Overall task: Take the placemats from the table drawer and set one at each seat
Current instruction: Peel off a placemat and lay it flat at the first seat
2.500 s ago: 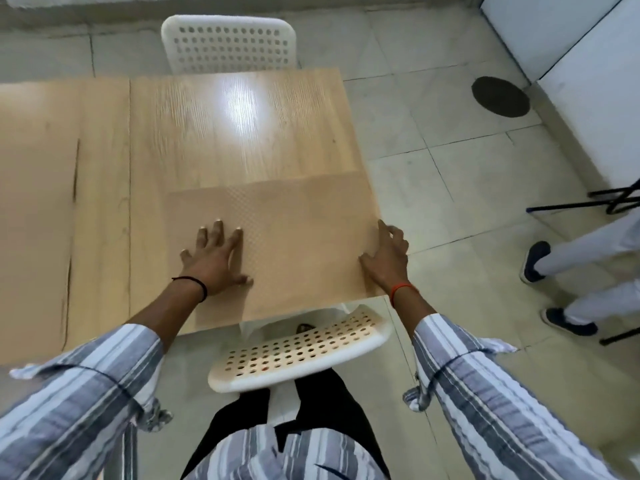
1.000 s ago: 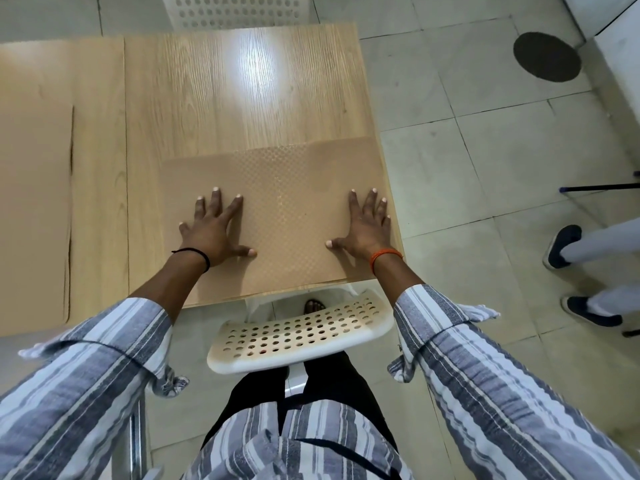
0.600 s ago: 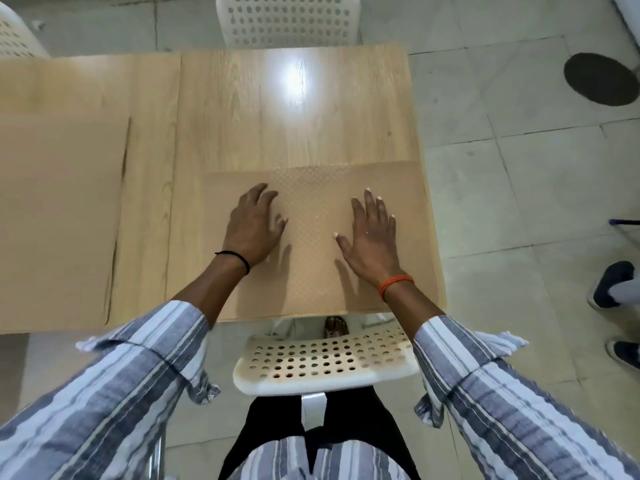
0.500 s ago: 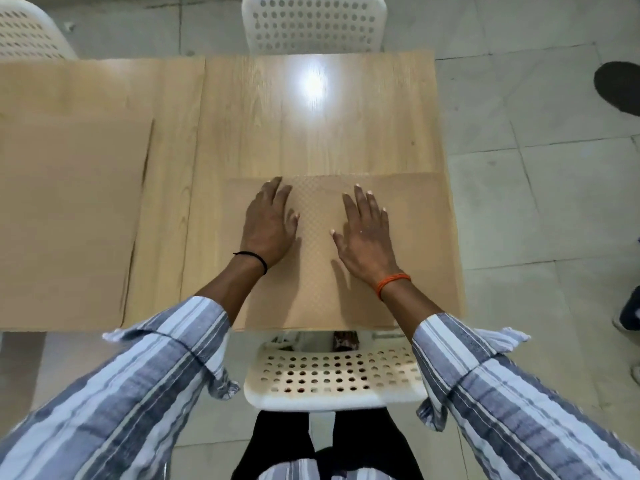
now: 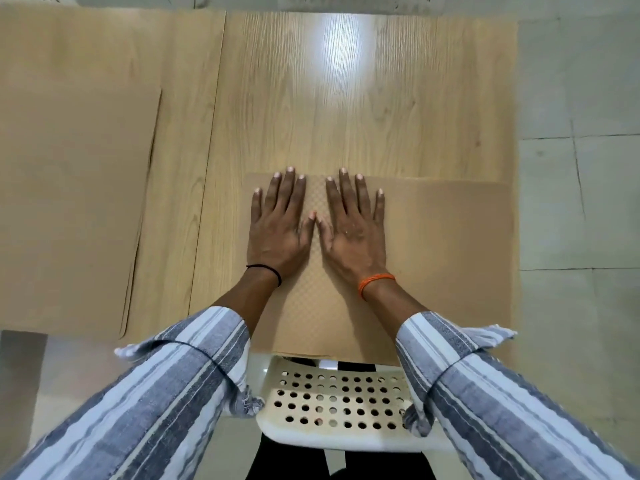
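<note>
Palms of the left hand and right hand lie flat, fingers straight, grasping nothing, pressing the placemat onto the table at the near chair, apparently smoothing it; next, likely lift off.

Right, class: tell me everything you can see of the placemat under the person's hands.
The placemat is a thin tan rectangle with a fine dotted texture, lying flat on the wooden table at its near right corner, above a white perforated chair. The left hand and right hand rest flat on it, thumbs almost meeting.
</note>
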Demonstrator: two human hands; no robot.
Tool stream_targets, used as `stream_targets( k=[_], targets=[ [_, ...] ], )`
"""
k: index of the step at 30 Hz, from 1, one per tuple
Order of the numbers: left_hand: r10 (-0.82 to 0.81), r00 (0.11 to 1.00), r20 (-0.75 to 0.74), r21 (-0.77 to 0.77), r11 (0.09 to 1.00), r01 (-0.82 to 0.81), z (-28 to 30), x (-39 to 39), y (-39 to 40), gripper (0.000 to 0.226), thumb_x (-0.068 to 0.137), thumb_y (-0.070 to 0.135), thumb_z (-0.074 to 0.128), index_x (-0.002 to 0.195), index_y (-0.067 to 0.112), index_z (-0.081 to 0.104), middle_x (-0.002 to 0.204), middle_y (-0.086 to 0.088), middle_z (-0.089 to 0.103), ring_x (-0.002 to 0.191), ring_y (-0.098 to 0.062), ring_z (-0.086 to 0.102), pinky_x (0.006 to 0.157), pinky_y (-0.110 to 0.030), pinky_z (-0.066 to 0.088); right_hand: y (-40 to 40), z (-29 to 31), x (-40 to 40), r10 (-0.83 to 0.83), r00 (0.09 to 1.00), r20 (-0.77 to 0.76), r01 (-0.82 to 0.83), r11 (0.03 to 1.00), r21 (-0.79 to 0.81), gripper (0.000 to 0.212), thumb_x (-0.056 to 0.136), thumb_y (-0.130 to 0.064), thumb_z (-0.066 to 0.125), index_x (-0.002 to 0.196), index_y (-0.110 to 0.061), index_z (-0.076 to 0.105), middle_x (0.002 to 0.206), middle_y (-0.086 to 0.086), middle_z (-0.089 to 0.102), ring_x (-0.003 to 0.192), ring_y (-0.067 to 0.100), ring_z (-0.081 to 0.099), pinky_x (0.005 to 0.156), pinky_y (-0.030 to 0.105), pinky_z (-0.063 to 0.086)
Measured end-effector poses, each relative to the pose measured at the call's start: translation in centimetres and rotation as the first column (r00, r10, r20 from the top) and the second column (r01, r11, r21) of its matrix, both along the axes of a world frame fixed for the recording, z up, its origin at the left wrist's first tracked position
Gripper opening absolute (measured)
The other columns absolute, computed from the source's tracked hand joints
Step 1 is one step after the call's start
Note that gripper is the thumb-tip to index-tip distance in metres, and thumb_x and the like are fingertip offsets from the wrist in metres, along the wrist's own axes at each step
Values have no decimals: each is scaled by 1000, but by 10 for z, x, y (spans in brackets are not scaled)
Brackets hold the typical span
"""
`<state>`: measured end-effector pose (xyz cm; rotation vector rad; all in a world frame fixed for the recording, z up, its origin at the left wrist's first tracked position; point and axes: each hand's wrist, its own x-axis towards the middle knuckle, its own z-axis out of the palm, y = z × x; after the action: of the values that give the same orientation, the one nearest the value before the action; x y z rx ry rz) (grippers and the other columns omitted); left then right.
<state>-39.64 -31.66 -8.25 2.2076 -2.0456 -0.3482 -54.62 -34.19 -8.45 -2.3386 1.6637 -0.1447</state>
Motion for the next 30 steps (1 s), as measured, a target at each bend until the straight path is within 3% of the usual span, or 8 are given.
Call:
stream_targets(
  k=[9, 16, 21, 30],
  targets=[
    [-13, 1000, 10, 9, 1000, 13, 4, -1, -1, 59, 100, 42, 31, 155, 32, 11, 165, 1, 1, 152, -17, -3, 121, -47, 7, -5, -5, -19, -11, 999, 34, 11, 1000, 2, 70, 97, -55, 35, 157, -23, 19, 165, 4, 11, 153, 23, 8, 123, 47, 7],
    [4, 999, -44, -23, 1000, -5, 4, 0, 3, 56, 102, 35, 31, 155, 35, 13, 164, 5, 3, 151, -14, -2, 121, -47, 7, -30, -6, -142, -315, 947, -66, 313, 949, -34, 70, 99, -53, 28, 157, -17, 12, 166, 4, 9, 153, 23, 8, 122, 48, 11],
    [4, 999, -46, -25, 1000, -5, 3, 2, 0, 56, 102, 35, 29, 155, 35, 11, 165, 4, 2, 151, -14, -3, 122, -48, 6, -34, -5, -174, -320, 947, -27, 320, 947, -15, 69, 101, -48, 28, 157, -12, 9, 166, 8, 5, 153, 23, 2, 123, 47, 9],
    [21, 999, -34, -41, 999, -22, 3, -5, 2, 54, 102, 35, 30, 154, 34, 17, 164, 1, 9, 151, -17, 4, 121, -48, 7, 111, 12, -175, -312, 949, -36, 313, 949, 21, 69, 102, -41, 37, 157, -12, 8, 166, 6, 1, 153, 21, -1, 123, 48, 11]
  ],
)
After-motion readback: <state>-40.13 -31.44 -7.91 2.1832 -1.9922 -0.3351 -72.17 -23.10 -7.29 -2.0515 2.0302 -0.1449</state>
